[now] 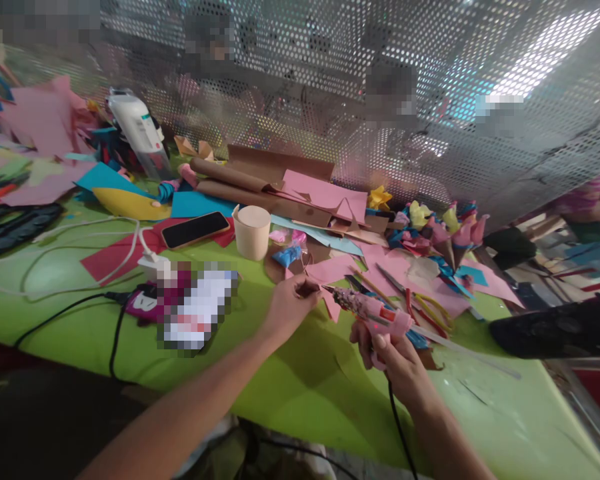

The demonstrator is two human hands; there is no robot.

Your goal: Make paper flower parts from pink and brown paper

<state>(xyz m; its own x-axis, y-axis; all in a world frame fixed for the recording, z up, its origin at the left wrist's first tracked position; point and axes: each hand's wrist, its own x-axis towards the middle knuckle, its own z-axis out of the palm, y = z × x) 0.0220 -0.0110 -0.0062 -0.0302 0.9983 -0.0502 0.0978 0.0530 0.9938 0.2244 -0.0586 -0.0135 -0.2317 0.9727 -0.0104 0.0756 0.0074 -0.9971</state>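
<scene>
In my right hand (397,360) is a pink hot glue gun (380,315), fingers wrapped round its handle. A long clear glue stick (473,353) sticks out of its back, and a black cord hangs below. The gun's nozzle, crusted with dark residue, points left at the fingertips of my left hand (295,303). That hand is closed in a pinch on a small piece of pink paper (332,308), partly hidden by the fingers. Just beyond it lie a blue wrapped bundle (287,256) and a cream paper roll (253,233) standing upright.
Scissors (393,280) and yellow-handled pliers (433,308) lie right of centre, before several paper flowers (455,233). At left are a dark phone (195,230), a lit phone (200,310), a purple power strip (153,300) and cables. Brown paper rolls (260,190) lie along the perforated metal panel (305,87).
</scene>
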